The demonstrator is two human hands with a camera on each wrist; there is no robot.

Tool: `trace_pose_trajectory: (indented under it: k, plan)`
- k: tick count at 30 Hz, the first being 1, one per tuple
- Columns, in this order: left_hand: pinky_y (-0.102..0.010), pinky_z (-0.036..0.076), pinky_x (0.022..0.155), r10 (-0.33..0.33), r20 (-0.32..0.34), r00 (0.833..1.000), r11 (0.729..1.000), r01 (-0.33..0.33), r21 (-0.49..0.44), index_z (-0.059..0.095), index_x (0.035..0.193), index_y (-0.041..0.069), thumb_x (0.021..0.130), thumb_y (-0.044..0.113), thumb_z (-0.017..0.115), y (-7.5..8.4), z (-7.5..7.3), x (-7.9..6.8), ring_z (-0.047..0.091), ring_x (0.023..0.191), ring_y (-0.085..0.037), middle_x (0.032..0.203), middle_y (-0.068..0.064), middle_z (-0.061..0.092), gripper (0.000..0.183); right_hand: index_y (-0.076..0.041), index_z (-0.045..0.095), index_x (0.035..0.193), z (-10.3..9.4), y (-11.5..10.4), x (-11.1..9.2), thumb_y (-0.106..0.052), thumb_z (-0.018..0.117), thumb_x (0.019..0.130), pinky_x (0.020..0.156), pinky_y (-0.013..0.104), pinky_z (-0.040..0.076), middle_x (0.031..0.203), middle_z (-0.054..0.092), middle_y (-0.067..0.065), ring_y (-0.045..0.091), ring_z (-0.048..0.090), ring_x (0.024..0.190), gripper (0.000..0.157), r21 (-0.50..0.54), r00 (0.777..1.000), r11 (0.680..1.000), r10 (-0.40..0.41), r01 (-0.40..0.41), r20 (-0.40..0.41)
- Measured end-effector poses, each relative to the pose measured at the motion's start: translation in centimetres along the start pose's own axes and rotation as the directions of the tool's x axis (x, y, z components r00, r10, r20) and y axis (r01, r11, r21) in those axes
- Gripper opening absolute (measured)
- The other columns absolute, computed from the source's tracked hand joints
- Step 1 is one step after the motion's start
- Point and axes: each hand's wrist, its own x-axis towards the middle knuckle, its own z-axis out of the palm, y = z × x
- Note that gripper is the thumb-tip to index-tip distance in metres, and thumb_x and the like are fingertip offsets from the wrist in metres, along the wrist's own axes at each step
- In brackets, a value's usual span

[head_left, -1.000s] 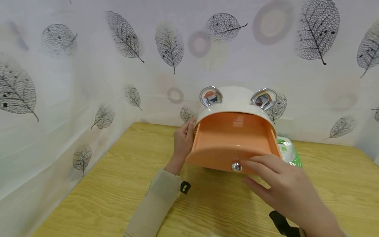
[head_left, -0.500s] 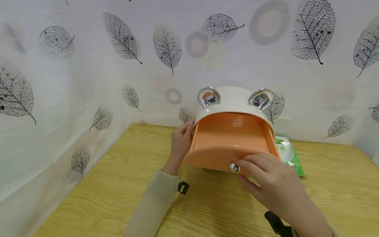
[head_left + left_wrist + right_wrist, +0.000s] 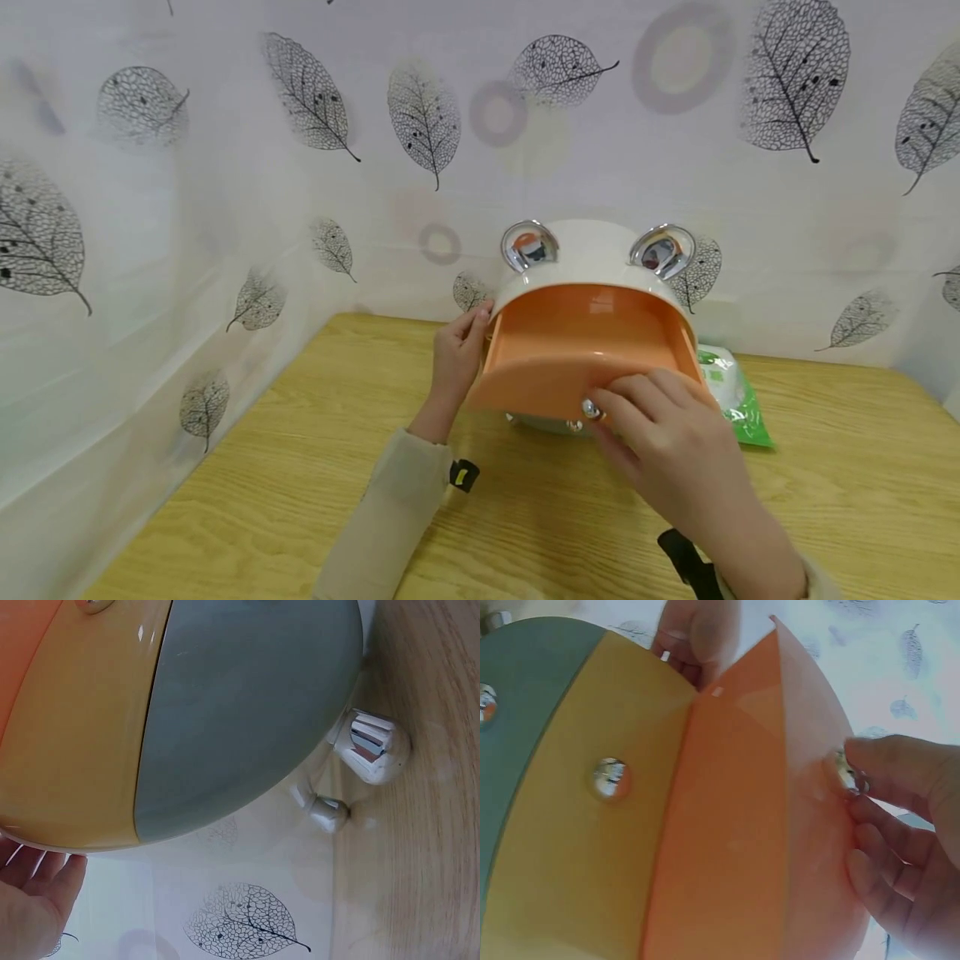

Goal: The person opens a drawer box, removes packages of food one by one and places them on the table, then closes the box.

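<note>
A small cabinet (image 3: 592, 246) with a white domed top and two chrome-rimmed eyes stands toward the back of the table. Its orange drawer (image 3: 532, 387) is pulled out, its inside bare. Thumb and forefinger of my right hand (image 3: 686, 458) pinch the round chrome knob (image 3: 847, 772) on that drawer's front. The other right fingers touch the orange front in the right wrist view. My left hand (image 3: 456, 358) rests with extended fingers against the cabinet's left side. Below the orange drawer come a yellow drawer (image 3: 566, 817) and a grey-green drawer (image 3: 247, 712), both pushed in.
A green-and-white plastic pack (image 3: 738, 400) lies behind the cabinet's right side. The cabinet stands on chrome feet (image 3: 373, 746) on a wooden table (image 3: 300, 467). A leaf-printed curtain (image 3: 450, 167) hangs close behind and at the left.
My right hand has moved left and slightly up, taking the knob between thumb and forefinger. The orange drawer front has risen a little, uncovering chrome parts beneath it. My left hand keeps its place.
</note>
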Motion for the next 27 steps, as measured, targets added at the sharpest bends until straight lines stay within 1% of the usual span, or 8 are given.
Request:
trace_pose_trajectory:
  k: [7, 15, 18, 20, 22, 24, 25, 27]
  plan:
    - [-0.028, 0.050, 0.072, -0.017, -0.003, 1.000, 1.000, 0.017, -0.009, 0.061, 0.108, -0.003, 0.091, 0.013, 0.049, -0.2, 0.0, 0.0, 0.061, 0.088, -0.022, 0.106, -0.015, 0.061, 0.026, -0.002, 0.066, 0.080, 1.2, 0.6, -0.1, -0.023, 0.043, 0.091, 0.067, 0.037, 0.045, 0.076, 0.060, 0.009, 0.027, 0.055, 0.070, 0.032, -0.041, 0.997, 0.999, -0.007, 0.004, -0.073]
    - [-0.018, 0.047, 0.058, -0.047, -0.008, 0.999, 0.999, 0.047, -0.019, 0.062, 0.109, 0.000, 0.091, 0.016, 0.050, -0.3, 0.0, 0.0, 0.057, 0.069, -0.012, 0.103, -0.014, 0.063, 0.027, 0.002, 0.066, 0.086, 2.3, 1.2, -0.7, -0.026, 0.040, 0.094, 0.060, 0.034, 0.046, 0.080, 0.057, 0.013, 0.029, 0.051, 0.072, 0.039, 0.017, 0.995, 0.998, 0.059, -0.058, -0.077]
    - [-0.018, 0.048, 0.058, -0.061, -0.004, 0.998, 0.998, 0.061, -0.033, 0.063, 0.109, 0.001, 0.091, 0.017, 0.050, -0.4, 0.0, 0.0, 0.057, 0.068, -0.011, 0.102, -0.013, 0.063, 0.027, 0.003, 0.065, 0.089, 2.7, 1.5, -0.9, -0.026, 0.039, 0.095, 0.063, 0.033, 0.046, 0.082, 0.057, 0.014, 0.029, 0.051, 0.074, 0.039, 0.031, 0.995, 0.997, 0.076, -0.074, -0.072]
    - [-0.021, 0.050, 0.060, -0.074, 0.003, 0.997, 0.996, 0.074, -0.046, 0.063, 0.109, 0.001, 0.091, 0.017, 0.050, -0.4, 0.0, 0.0, 0.059, 0.069, -0.014, 0.101, -0.013, 0.064, 0.027, 0.004, 0.064, 0.092, 2.9, 1.6, -1.0, -0.025, 0.040, 0.094, 0.066, 0.035, 0.046, 0.085, 0.057, 0.015, 0.030, 0.051, 0.076, 0.038, 0.036, 0.994, 0.996, 0.088, -0.086, -0.059]
    - [-0.024, 0.051, 0.063, -0.084, 0.009, 0.996, 0.995, 0.085, -0.058, 0.062, 0.109, 0.001, 0.091, 0.018, 0.050, -0.4, 0.0, 0.0, 0.061, 0.073, -0.018, 0.101, -0.014, 0.063, 0.027, 0.005, 0.063, 0.097, 3.0, 1.8, -1.2, -0.019, 0.045, 0.091, 0.070, 0.036, 0.046, 0.090, 0.056, 0.016, 0.031, 0.051, 0.080, 0.030, 0.039, 0.994, 0.994, 0.104, -0.103, -0.022]
    - [-0.027, 0.052, 0.067, -0.092, 0.015, 0.996, 0.994, 0.093, -0.060, 0.062, 0.109, 0.000, 0.091, 0.017, 0.051, -0.3, -0.1, 0.1, 0.062, 0.079, -0.022, 0.103, -0.015, 0.063, 0.028, 0.006, 0.061, 0.101, 3.1, 2.0, -1.4, -0.010, 0.056, 0.083, 0.074, 0.038, 0.046, 0.095, 0.056, 0.018, 0.033, 0.050, 0.085, 0.025, 0.045, 0.993, 0.992, 0.118, -0.118, 0.010]
    - [-0.028, 0.051, 0.071, -0.096, 0.019, 0.995, 0.994, 0.097, -0.057, 0.062, 0.109, 0.000, 0.091, 0.017, 0.051, -0.3, -0.1, 0.1, 0.062, 0.084, -0.023, 0.104, -0.014, 0.062, 0.028, 0.006, 0.060, 0.103, 3.2, 2.1, -1.4, -0.004, 0.061, 0.077, 0.075, 0.039, 0.045, 0.097, 0.055, 0.018, 0.034, 0.050, 0.086, 0.028, 0.048, 0.992, 0.991, 0.123, -0.124, 0.021]
    - [-0.031, 0.050, 0.077, -0.103, 0.026, 0.994, 0.993, 0.104, -0.053, 0.061, 0.110, -0.001, 0.090, 0.018, 0.051, -0.3, -0.1, 0.2, 0.060, 0.093, -0.024, 0.107, -0.014, 0.060, 0.029, 0.008, 0.058, 0.107, 3.3, 2.2, -1.5, 0.007, 0.069, 0.065, 0.077, 0.040, 0.045, 0.100, 0.054, 0.020, 0.035, 0.049, 0.089, 0.044, 0.050, 0.990, 0.990, 0.130, -0.132, 0.047]
